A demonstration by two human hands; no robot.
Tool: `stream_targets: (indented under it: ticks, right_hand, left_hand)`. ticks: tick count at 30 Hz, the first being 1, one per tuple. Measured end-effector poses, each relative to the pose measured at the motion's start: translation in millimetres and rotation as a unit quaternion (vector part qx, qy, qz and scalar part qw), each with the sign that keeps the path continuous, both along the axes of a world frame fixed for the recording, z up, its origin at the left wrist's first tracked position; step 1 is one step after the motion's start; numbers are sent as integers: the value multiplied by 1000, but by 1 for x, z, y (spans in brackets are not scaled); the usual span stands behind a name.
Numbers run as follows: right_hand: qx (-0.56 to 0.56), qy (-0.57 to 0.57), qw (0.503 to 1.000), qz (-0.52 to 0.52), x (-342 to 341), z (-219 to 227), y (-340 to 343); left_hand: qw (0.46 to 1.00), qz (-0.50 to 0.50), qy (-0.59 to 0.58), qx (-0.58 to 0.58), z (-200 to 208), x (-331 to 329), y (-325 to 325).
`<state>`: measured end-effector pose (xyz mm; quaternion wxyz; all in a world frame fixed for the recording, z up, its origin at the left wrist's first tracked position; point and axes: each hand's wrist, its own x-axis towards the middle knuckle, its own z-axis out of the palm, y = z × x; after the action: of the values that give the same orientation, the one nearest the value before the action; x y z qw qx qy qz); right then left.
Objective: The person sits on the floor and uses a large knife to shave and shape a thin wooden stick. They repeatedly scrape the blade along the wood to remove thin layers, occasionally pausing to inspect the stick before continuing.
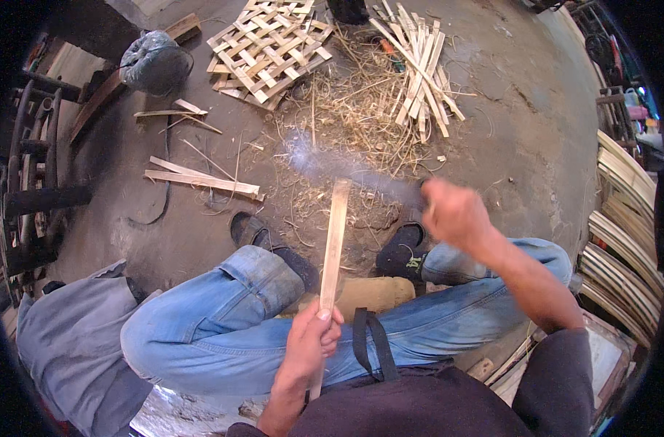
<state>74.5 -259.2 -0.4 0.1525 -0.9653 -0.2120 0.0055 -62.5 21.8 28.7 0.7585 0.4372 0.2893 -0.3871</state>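
My left hand [314, 335] is closed around the lower part of a flat, pale bamboo strip [335, 240], which points away from me between my knees. In my right hand [456, 211] is the dark handle of a large knife. Its blade [361, 177], smeared by motion, reaches leftward across the strip's far end; I cannot tell whether it touches the strip. Thin shavings [346, 124] cover the floor beyond the strip.
Woven lattice panels [270, 51] lie at the far left, a pile of cut strips [423, 73] at the far right. Loose strips [201, 180] lie left of my feet. A grey plastic-wrapped bundle [154, 63] is farther left. Stacked long strips [623, 240] line the right side.
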Motion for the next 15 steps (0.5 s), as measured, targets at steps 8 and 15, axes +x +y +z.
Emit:
stream_targets:
  ticks: [8,15]
  right_hand:
    - [19,14,1000,-4,14,-3,4]
    - [-12,-35,994,103,-6,13,15]
  left_hand:
    - [979,11,-153,135,-7,0,-10]
    - [973,15,-176,149,2,6,-10]
